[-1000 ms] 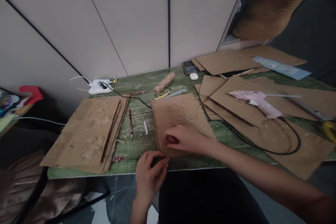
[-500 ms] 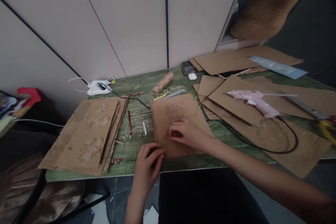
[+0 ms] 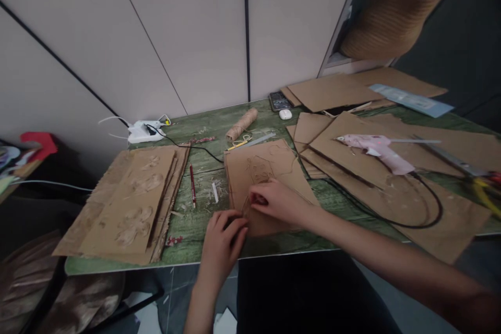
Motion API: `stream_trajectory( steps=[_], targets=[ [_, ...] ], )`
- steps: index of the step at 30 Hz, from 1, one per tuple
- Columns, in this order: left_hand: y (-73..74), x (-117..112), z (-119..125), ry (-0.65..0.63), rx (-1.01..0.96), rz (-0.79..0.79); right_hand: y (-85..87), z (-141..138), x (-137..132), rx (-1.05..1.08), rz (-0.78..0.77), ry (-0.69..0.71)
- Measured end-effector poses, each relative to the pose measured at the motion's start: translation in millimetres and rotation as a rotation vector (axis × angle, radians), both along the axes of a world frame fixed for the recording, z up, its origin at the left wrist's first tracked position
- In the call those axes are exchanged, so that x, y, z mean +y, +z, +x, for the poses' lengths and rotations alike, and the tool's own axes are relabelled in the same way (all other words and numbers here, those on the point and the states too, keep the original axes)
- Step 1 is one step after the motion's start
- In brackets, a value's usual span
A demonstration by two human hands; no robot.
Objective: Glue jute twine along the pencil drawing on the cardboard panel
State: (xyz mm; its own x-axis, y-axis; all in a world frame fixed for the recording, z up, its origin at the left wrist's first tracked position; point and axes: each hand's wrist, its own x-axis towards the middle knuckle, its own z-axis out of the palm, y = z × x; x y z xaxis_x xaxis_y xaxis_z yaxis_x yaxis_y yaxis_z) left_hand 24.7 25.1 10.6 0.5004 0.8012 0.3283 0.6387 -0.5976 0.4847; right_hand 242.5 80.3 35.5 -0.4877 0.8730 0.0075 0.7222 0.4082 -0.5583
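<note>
Since a second ago both hands have crept up the cardboard point(image 3: 274, 164). Fingers of my right hand point(image 3: 276, 202) pinch shut on thin, rough string point(image 3: 245, 204); my left hand point(image 3: 225, 237) curls at the near corner, grip unclear. Flat, brown and matte, the cardboard lies mid-table point(image 3: 195, 222). Slacken the pinch and the springy loop could, I reckon, slide off its curve

Pale panelled wall point(image 3: 188, 26) behind green table point(image 3: 203, 128)
</note>
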Motion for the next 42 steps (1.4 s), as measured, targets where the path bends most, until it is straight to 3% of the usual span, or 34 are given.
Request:
stream_trajectory(
  steps=[7, 14, 26, 35, 42],
  targets=[
    [2.7, 7.5, 10.1, 0.031, 0.015, -0.008, -6.3, 11.0, 7.7, 0.091, -0.012, -0.033],
    [0.0, 10.0, 12.4, 0.043, 0.028, 0.008, -2.5, 12.9, 8.9, -0.005, 0.005, -0.106],
    [-1.8, 10.8, 14.8, 0.051, 0.074, 0.018, -9.0, 6.2, 9.9, -0.058, 0.067, -0.097],
    [4.1, 17.9, 25.2, 0.066, 0.132, 0.022, 3.8, 23.9, 10.8, -0.026, -0.038, -0.122],
    [6.8, 27.6, 22.5, 0.053, 0.075, -0.047, 1.5, 43.2, 11.4, -0.039, 0.027, -0.159]
  ],
)
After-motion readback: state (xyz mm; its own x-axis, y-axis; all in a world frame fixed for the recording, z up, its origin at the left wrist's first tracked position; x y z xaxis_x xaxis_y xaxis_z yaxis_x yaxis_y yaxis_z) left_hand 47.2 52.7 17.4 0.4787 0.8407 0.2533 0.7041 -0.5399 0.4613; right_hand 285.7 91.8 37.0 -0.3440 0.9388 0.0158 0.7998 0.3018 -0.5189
